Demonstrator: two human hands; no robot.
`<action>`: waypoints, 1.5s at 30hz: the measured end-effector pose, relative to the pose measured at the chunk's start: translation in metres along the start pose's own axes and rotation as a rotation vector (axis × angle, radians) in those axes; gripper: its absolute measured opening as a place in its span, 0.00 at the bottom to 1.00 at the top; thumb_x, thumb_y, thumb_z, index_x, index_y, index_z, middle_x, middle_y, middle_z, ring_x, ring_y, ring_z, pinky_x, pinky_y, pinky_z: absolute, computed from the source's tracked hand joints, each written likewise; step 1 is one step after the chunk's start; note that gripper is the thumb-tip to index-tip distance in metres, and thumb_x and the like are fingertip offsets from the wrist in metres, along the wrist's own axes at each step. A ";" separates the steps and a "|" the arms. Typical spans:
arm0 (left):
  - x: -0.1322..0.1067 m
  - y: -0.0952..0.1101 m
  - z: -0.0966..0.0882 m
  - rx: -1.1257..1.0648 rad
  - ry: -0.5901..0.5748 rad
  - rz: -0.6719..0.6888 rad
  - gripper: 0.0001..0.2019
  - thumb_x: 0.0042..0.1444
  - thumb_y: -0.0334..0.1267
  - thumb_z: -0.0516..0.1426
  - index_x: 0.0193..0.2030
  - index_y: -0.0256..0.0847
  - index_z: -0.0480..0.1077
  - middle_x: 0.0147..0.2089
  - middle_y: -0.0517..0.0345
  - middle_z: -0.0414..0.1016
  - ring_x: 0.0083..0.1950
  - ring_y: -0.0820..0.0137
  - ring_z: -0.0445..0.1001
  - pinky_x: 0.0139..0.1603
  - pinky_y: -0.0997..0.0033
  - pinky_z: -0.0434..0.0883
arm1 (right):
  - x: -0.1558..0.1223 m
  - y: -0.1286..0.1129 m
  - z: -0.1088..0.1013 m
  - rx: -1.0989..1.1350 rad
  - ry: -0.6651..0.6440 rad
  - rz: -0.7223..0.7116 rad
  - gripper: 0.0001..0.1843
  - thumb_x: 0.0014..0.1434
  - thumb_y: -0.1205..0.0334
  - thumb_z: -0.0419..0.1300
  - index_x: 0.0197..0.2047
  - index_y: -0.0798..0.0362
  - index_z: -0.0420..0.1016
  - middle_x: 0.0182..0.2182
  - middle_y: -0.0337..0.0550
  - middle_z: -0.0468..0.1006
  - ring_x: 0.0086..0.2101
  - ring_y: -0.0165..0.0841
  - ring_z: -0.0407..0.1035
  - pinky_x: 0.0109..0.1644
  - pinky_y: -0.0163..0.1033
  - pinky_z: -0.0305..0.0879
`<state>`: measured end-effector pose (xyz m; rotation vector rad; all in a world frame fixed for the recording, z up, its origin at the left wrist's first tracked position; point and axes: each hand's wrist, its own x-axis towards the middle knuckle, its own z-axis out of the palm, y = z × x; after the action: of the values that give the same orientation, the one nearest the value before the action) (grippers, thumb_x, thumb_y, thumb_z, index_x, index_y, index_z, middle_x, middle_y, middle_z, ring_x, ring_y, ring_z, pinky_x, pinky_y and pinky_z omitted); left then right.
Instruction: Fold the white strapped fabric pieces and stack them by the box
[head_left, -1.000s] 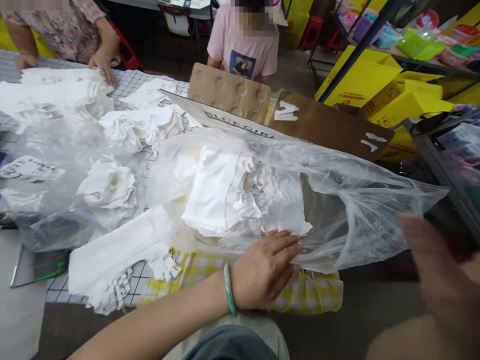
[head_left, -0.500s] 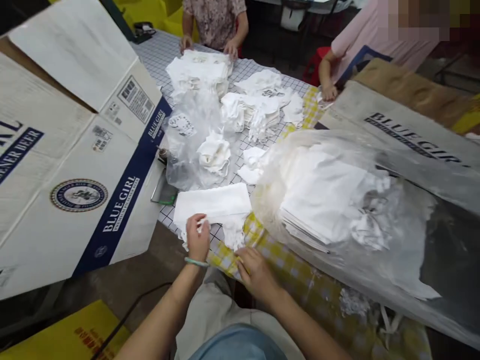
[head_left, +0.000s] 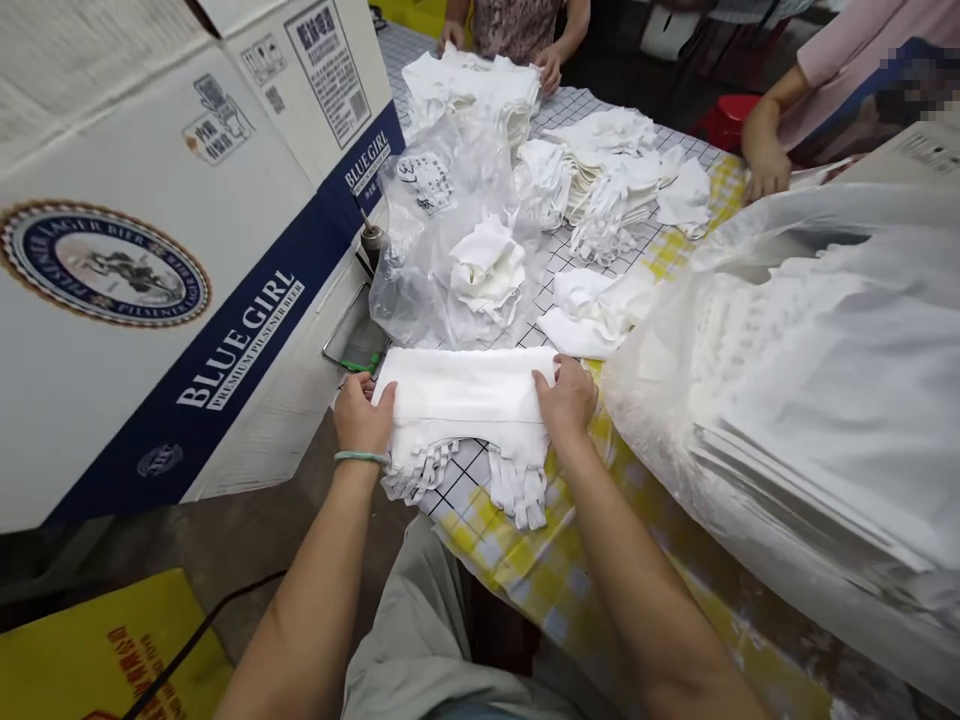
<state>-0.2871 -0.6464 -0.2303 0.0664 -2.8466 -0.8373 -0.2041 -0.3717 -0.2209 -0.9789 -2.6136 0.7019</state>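
A neat stack of white garments [head_left: 465, 388] lies at the near edge of the table, with bunched straps hanging from its lower side. My left hand [head_left: 363, 415] grips the stack's left end, thumb on top and fingers around the side. At the opposite end, my right hand [head_left: 568, 402] holds it the same way. Just beyond are a loose crumpled white garment [head_left: 487, 268] on a clear plastic bag [head_left: 420, 290] and another white piece [head_left: 592, 310] to the right.
A large BLUE GIRL carton [head_left: 247, 200] stands close on the left. To the right, a big plastic bag [head_left: 645, 370] holds stacked white fabric. More garment piles [head_left: 607, 170] lie farther back. Two people stand at the far side, one with hands on a white pile [head_left: 472, 90].
My hands have moved apart and closed on both ends of the garment stack; before, they were near its lower edge. The view has come closer to the table.
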 end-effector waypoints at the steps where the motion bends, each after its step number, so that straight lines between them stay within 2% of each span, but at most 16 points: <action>1: -0.002 0.000 0.001 0.014 0.018 0.044 0.15 0.54 0.45 0.57 0.43 0.39 0.65 0.42 0.49 0.73 0.45 0.60 0.72 0.51 0.58 0.67 | -0.001 0.000 0.001 0.012 0.004 0.029 0.17 0.57 0.58 0.59 0.48 0.55 0.70 0.36 0.48 0.73 0.40 0.40 0.63 0.46 0.43 0.57; 4: -0.001 0.002 0.003 0.056 0.035 0.078 0.15 0.54 0.45 0.57 0.44 0.38 0.66 0.44 0.45 0.72 0.48 0.57 0.71 0.53 0.57 0.66 | -0.002 0.002 0.004 0.043 0.012 0.046 0.10 0.55 0.59 0.60 0.40 0.53 0.71 0.31 0.45 0.74 0.37 0.39 0.63 0.44 0.43 0.54; 7: 0.007 0.008 0.005 0.068 -0.010 0.034 0.22 0.51 0.41 0.59 0.52 0.35 0.64 0.44 0.46 0.73 0.47 0.56 0.72 0.52 0.56 0.67 | -0.002 0.004 0.010 0.052 0.064 -0.084 0.02 0.54 0.64 0.59 0.32 0.52 0.69 0.33 0.46 0.74 0.39 0.39 0.62 0.44 0.42 0.53; 10: 0.017 0.014 0.005 0.062 -0.047 0.016 0.23 0.47 0.37 0.61 0.51 0.35 0.66 0.42 0.47 0.74 0.47 0.56 0.72 0.53 0.57 0.67 | -0.006 0.002 0.011 0.121 0.103 -0.236 0.02 0.55 0.67 0.56 0.34 0.52 0.68 0.33 0.46 0.74 0.39 0.39 0.63 0.44 0.41 0.54; 13: 0.021 0.015 0.002 0.031 -0.058 0.017 0.12 0.47 0.37 0.60 0.39 0.38 0.70 0.35 0.51 0.74 0.42 0.58 0.73 0.50 0.58 0.68 | -0.017 -0.004 0.001 0.326 0.079 -0.306 0.07 0.58 0.65 0.53 0.41 0.52 0.68 0.31 0.43 0.74 0.33 0.36 0.65 0.40 0.38 0.56; 15: 0.021 0.015 -0.003 0.005 -0.001 0.100 0.04 0.48 0.37 0.58 0.29 0.40 0.69 0.32 0.52 0.72 0.40 0.59 0.72 0.50 0.59 0.68 | -0.029 -0.008 -0.012 0.457 0.078 -0.340 0.09 0.60 0.61 0.52 0.42 0.52 0.70 0.28 0.39 0.72 0.30 0.33 0.64 0.38 0.37 0.57; 18: 0.014 0.016 -0.019 -0.105 0.113 0.213 0.05 0.46 0.35 0.58 0.23 0.41 0.65 0.30 0.53 0.69 0.41 0.59 0.71 0.52 0.60 0.66 | -0.056 -0.015 -0.038 0.624 0.090 -0.394 0.12 0.61 0.54 0.51 0.37 0.52 0.72 0.24 0.35 0.67 0.27 0.30 0.60 0.35 0.35 0.56; 20: 0.005 0.020 -0.038 -0.323 0.148 0.187 0.05 0.43 0.33 0.59 0.23 0.41 0.65 0.28 0.57 0.67 0.37 0.63 0.70 0.50 0.62 0.67 | -0.079 -0.020 -0.061 0.752 0.112 -0.428 0.14 0.62 0.52 0.51 0.35 0.53 0.71 0.23 0.34 0.63 0.26 0.27 0.57 0.33 0.33 0.56; 23: -0.014 0.032 -0.076 -0.677 0.120 0.106 0.07 0.42 0.32 0.59 0.26 0.40 0.64 0.24 0.64 0.64 0.29 0.71 0.66 0.39 0.68 0.68 | -0.117 -0.026 -0.102 0.911 0.210 -0.463 0.16 0.61 0.51 0.54 0.31 0.54 0.69 0.22 0.32 0.58 0.25 0.25 0.53 0.31 0.32 0.54; 26: -0.042 0.047 -0.116 -0.915 -0.059 0.156 0.08 0.43 0.32 0.59 0.30 0.39 0.64 0.23 0.66 0.65 0.25 0.75 0.65 0.31 0.74 0.67 | -0.155 -0.021 -0.150 0.987 0.328 -0.466 0.17 0.60 0.49 0.56 0.29 0.53 0.67 0.23 0.32 0.57 0.26 0.24 0.52 0.30 0.31 0.53; 29: -0.080 0.061 -0.150 -1.226 -0.380 0.240 0.12 0.41 0.30 0.62 0.36 0.36 0.69 0.27 0.62 0.71 0.28 0.75 0.69 0.32 0.75 0.68 | -0.194 -0.003 -0.198 0.978 0.401 -0.448 0.18 0.60 0.46 0.56 0.30 0.52 0.68 0.23 0.33 0.59 0.27 0.24 0.56 0.31 0.30 0.57; 33: -0.135 0.072 -0.166 -1.304 -0.642 0.337 0.10 0.43 0.30 0.64 0.35 0.34 0.72 0.27 0.61 0.73 0.28 0.76 0.69 0.30 0.78 0.66 | -0.252 0.040 -0.245 0.916 0.449 -0.372 0.18 0.60 0.44 0.55 0.33 0.51 0.70 0.26 0.34 0.64 0.32 0.27 0.63 0.35 0.30 0.62; 36: -0.173 0.078 -0.151 -1.283 -0.771 0.338 0.11 0.41 0.32 0.65 0.34 0.34 0.74 0.27 0.60 0.73 0.29 0.75 0.69 0.29 0.78 0.65 | -0.294 0.081 -0.257 0.920 0.447 -0.254 0.18 0.57 0.44 0.57 0.34 0.50 0.72 0.27 0.35 0.70 0.35 0.30 0.67 0.38 0.33 0.65; 39: -0.203 0.086 -0.117 -1.211 -0.923 0.251 0.16 0.35 0.35 0.67 0.34 0.35 0.75 0.28 0.58 0.75 0.29 0.74 0.70 0.28 0.77 0.65 | -0.319 0.128 -0.248 0.987 0.414 -0.090 0.19 0.53 0.43 0.61 0.35 0.51 0.74 0.27 0.36 0.74 0.34 0.32 0.70 0.39 0.36 0.68; 42: -0.219 0.103 -0.067 -1.038 -1.012 0.193 0.18 0.32 0.38 0.67 0.34 0.35 0.76 0.26 0.57 0.74 0.25 0.74 0.68 0.25 0.75 0.64 | -0.318 0.177 -0.226 1.021 0.359 0.101 0.22 0.49 0.43 0.62 0.37 0.53 0.74 0.26 0.37 0.76 0.30 0.33 0.71 0.37 0.38 0.69; 45: -0.222 0.126 -0.011 -0.856 -0.990 0.172 0.15 0.32 0.38 0.65 0.31 0.34 0.75 0.21 0.59 0.70 0.21 0.74 0.65 0.24 0.73 0.63 | -0.294 0.220 -0.201 0.768 0.363 0.246 0.23 0.53 0.43 0.57 0.38 0.56 0.74 0.25 0.40 0.77 0.28 0.33 0.71 0.35 0.38 0.69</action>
<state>-0.0660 -0.5262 -0.1869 -0.9064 -2.7924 -2.4670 0.2127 -0.3555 -0.1872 -1.0388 -1.6924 1.3052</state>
